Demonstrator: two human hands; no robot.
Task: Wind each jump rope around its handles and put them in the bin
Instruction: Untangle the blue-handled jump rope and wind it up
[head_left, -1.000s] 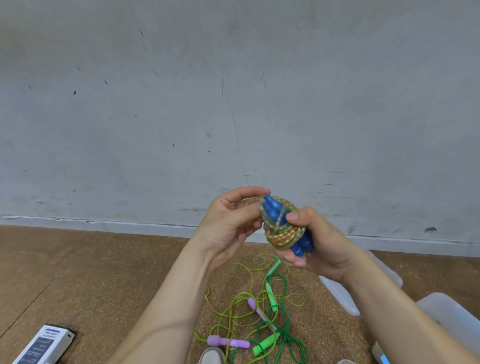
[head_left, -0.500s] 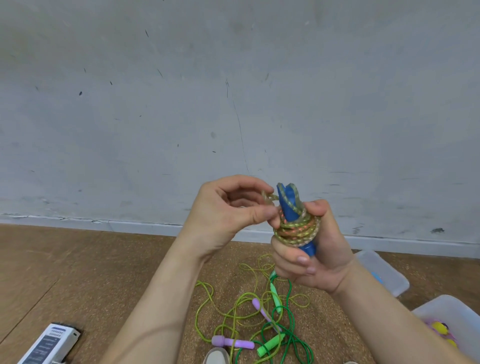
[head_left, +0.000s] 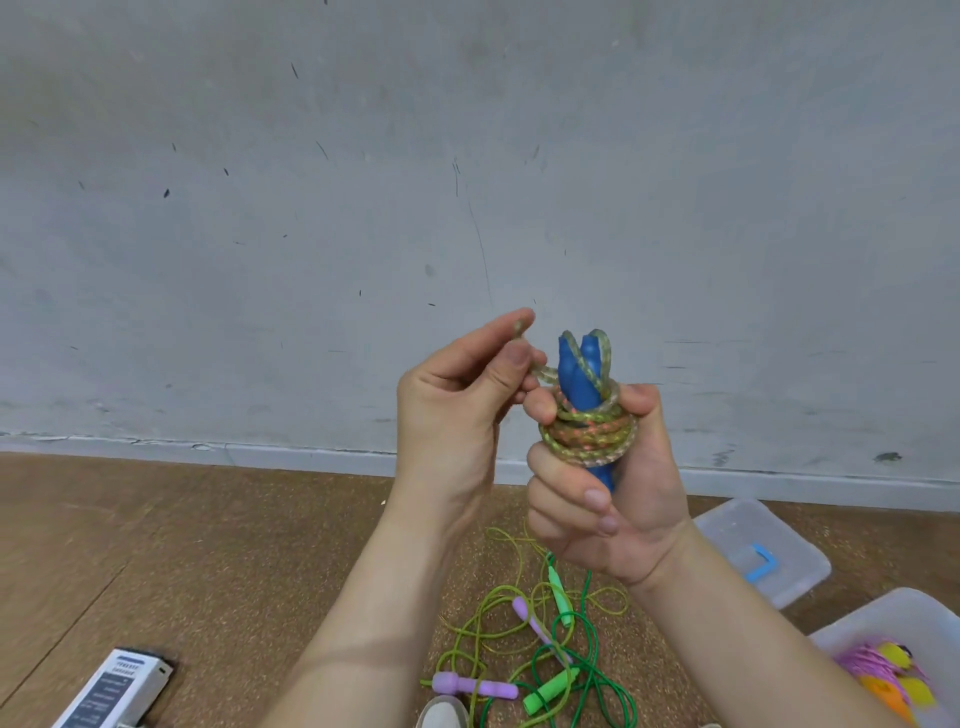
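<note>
Jump rope (head_left: 589, 439), speckled cord coiled round two upright blue handles (head_left: 579, 379), sits gripped in the right hand (head_left: 602, 499); left hand (head_left: 457, 410) pinches the loose cord end beside it.

Grey scuffed concrete wall (head_left: 467, 156) fills the top half, with a pale baseboard strip (head_left: 260, 454) where it meets the brown cork-textured floor (head_left: 182, 561). A white rectangular box with a dark printed label (head_left: 111, 691) lies on the floor lower left. A translucent plastic lid (head_left: 737, 525) with a blue clip (head_left: 759, 564) lies flat on the floor at right. The pale toe of a shoe (head_left: 441, 714) shows at the bottom edge.
</note>
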